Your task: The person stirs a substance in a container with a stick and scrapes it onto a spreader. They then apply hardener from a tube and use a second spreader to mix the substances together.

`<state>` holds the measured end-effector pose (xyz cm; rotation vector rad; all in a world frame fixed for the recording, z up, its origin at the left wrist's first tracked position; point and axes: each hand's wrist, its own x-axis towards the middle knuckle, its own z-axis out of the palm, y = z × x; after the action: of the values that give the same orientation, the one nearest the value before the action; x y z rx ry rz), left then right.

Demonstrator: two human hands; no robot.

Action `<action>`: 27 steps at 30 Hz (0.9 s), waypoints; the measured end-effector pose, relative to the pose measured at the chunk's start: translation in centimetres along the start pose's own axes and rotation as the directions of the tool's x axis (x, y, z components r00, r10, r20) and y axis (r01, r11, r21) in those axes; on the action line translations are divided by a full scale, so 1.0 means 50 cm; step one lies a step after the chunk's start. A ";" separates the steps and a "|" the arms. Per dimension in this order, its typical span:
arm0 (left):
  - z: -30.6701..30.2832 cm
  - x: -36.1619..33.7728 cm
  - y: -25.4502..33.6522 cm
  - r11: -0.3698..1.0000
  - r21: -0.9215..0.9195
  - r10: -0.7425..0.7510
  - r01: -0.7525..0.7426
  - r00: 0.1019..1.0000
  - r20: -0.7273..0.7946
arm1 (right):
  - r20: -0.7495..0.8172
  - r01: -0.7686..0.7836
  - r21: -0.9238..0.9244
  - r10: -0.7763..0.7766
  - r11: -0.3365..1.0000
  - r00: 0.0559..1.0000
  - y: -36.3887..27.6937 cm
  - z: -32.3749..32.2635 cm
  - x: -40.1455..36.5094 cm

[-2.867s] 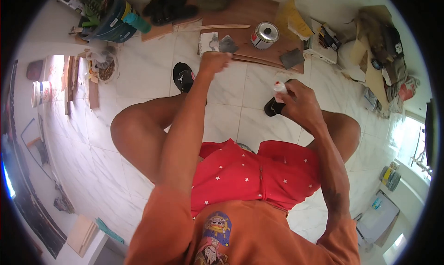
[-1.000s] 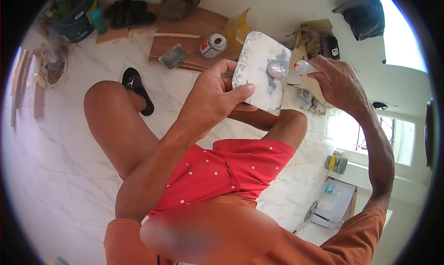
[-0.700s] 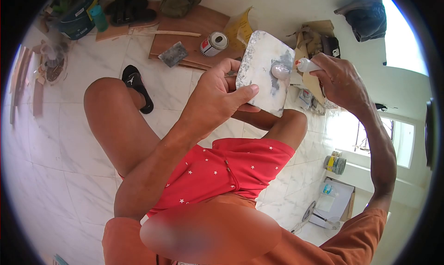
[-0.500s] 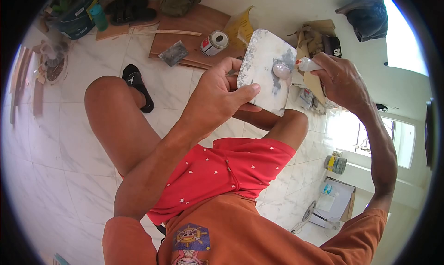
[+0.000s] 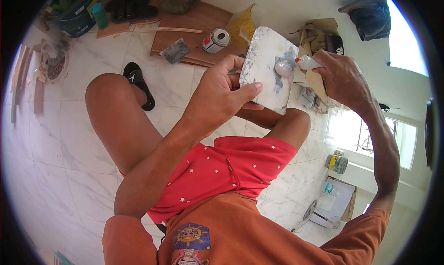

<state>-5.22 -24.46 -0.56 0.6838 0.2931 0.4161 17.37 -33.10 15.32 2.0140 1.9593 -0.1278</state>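
Left hand (image 5: 222,96) clamps the slab (image 5: 263,52) up over the knee, and right hand (image 5: 340,78) is closed round a small tube (image 5: 309,61), its red nozzle right at a pale blob (image 5: 283,68) on the slab's grey smear. One dollop is out; the rest of the face is bare. The can (image 5: 216,39) on the floor has a red-and-white label too small to read, and the slipper (image 5: 138,82) bears a white figure logo.

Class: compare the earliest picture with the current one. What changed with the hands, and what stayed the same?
The left hand picked up the white slab from below and raised it; a paste blob now sits on it. The right hand still grips the tube, nozzle at the blob.
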 end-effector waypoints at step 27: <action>-0.002 0.003 -0.007 0.997 0.008 0.083 -0.083 0.997 -0.011 | 0.002 0.091 -0.150 -0.091 0.985 0.996 -0.003 0.002 0.015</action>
<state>-5.02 -24.59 -0.87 0.7027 0.2782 0.4982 17.31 -32.41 14.97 1.8332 2.0010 0.0035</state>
